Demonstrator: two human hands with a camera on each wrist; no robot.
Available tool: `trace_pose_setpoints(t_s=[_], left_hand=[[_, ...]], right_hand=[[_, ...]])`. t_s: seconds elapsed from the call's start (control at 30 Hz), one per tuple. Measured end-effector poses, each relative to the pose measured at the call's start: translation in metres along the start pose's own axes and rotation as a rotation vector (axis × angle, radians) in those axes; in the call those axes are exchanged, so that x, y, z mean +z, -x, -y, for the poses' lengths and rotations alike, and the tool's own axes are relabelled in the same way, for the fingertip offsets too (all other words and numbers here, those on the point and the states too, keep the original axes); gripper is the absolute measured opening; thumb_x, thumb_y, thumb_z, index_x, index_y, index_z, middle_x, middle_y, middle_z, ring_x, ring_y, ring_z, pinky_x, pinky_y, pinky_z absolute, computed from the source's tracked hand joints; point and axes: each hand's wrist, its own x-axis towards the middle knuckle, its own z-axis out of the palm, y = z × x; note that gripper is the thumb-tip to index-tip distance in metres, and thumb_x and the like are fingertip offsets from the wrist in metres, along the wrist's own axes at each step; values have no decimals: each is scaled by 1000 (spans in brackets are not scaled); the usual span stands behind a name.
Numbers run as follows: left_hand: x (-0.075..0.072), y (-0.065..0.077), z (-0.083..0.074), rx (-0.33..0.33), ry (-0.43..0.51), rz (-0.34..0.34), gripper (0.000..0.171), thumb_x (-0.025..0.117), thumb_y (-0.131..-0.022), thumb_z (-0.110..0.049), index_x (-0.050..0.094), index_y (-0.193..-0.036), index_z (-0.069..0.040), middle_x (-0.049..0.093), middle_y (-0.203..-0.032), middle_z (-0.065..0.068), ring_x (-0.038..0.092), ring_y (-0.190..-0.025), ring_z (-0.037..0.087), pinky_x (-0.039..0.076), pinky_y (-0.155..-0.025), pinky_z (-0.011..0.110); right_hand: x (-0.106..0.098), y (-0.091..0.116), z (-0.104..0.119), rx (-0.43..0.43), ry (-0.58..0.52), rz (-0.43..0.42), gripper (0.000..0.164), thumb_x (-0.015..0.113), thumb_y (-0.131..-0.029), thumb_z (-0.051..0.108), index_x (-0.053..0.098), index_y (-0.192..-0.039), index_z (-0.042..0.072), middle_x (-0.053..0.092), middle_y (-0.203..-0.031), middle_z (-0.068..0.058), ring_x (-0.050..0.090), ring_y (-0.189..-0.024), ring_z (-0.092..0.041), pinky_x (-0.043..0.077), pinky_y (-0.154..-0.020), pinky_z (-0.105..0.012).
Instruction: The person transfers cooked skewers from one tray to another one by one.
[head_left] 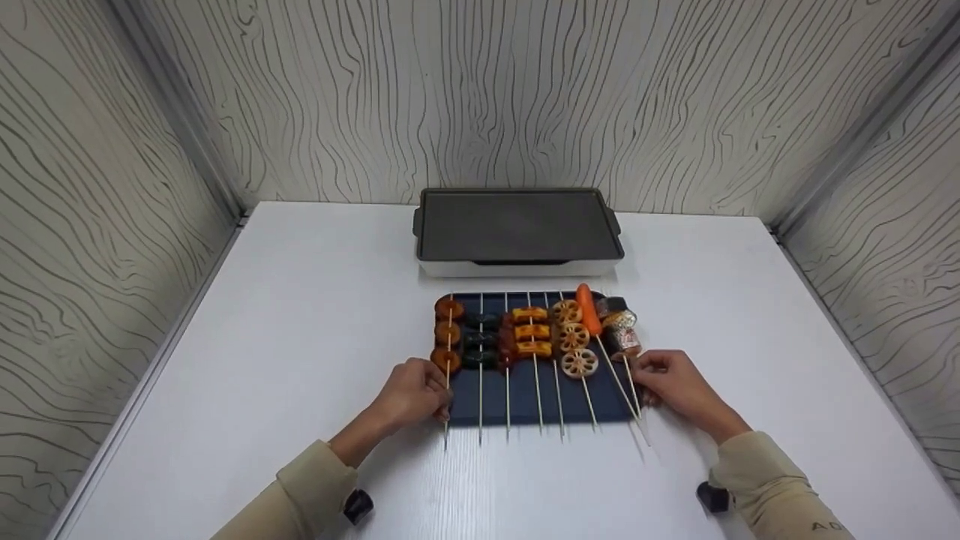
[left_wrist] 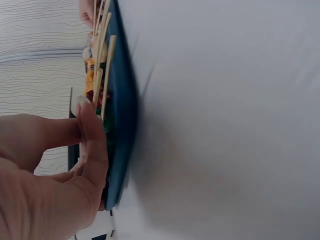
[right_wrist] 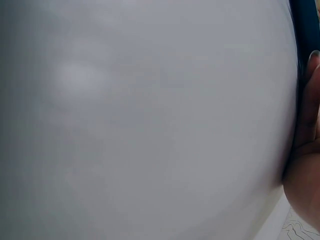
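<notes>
A dark blue tray (head_left: 465,401) holds several skewers of mock grilled food. From left to right lie brown round slices (head_left: 448,334), dark green pieces (head_left: 481,341), red pieces (head_left: 506,341), yellow pieces (head_left: 532,332), lotus root slices (head_left: 574,337), an orange sausage (head_left: 589,309) and a silvery dark piece (head_left: 621,334). My left hand (head_left: 416,390) grips the tray's left side, with fingertips beside the leftmost stick. At the opposite side my right hand (head_left: 671,382) holds the tray's edge near the rightmost stick. In the right wrist view, only part of that hand (right_wrist: 307,150) shows against the rim.
Behind the tray stands an electric griddle (head_left: 517,225) with a flat dark plate and a pale base. The white table (head_left: 315,300) is enclosed by wood-grain patterned panels (head_left: 487,97) at the back and both sides. The sticks' lower ends overhang the tray's near edge.
</notes>
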Motion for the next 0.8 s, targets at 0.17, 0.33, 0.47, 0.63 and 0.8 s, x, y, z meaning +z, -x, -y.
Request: trace_pose_setpoints(t_s=[0.17, 0.33, 0.47, 0.63, 0.8], left_hand=[[0, -1, 2, -7, -34, -9, 3, 66, -90, 4, 67, -91, 7, 69, -72, 8, 69, -61, 18, 57, -58, 31], [-1, -1, 1, -37, -67, -24, 5, 67, -89, 3, 67, -94, 5, 67, -74, 6, 66, -63, 15, 54, -58, 30], [-1, 0, 1, -36, -59, -20, 10, 67, -90, 2, 67, -99, 7, 68, -78, 8, 67, -65, 16, 55, -59, 31], [-5, 1, 3, -19, -88, -12, 10, 68, -94, -4, 69, -101, 4, 68, -82, 7, 67, -66, 17, 55, -59, 31], [-11, 2, 10, 39, -140, -74, 12, 67, -97, -10, 70, -100, 1, 68, -87, 7, 66, -66, 18, 54, -59, 32]], right_hand=[[1, 0, -1, -21, 4, 9, 14, 65, -94, 3, 66, -98, -10, 63, -72, -5, 59, -55, -11, 53, -54, -28], [0, 0, -2, -39, -1, 17, 15, 65, -94, 2, 66, -97, -12, 62, -70, -6, 59, -55, -11, 52, -53, -27], [1, -2, -2, -34, 2, 15, 15, 65, -93, 2, 66, -98, -12, 62, -71, -5, 59, -56, -11, 53, -54, -28], [-1, -2, -1, -36, 13, 14, 15, 65, -94, 4, 66, -99, -11, 63, -72, -6, 60, -57, -11, 53, -55, -28], [-3, 2, -2, -40, 14, 19, 17, 65, -96, 4, 67, -101, -12, 64, -73, -7, 60, -57, -11, 53, -54, -28]])
